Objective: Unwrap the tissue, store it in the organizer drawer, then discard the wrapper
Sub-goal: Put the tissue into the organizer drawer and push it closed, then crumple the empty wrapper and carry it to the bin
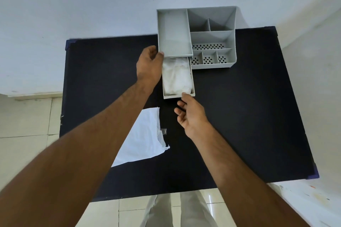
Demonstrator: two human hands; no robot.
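A grey plastic organizer (212,38) with several compartments stands at the far edge of the black table (249,116). Its drawer (193,83) is pulled out toward me, and white crumpled tissue (177,77) fills it. My left hand (149,64) rests against the organizer's left front corner, thumb touching the grey wall. My right hand (191,116) is just below the drawer's front edge, fingers apart, one fingertip touching the drawer front, nothing held. The white plastic wrapper (142,138) lies flat on the table, nearer to me, partly hidden under my left forearm.
A white wall rises behind the table. Pale floor tiles show left of and below the table, and my light trousers (177,212) are at its near edge. A white surface (304,201) sits at the lower right.
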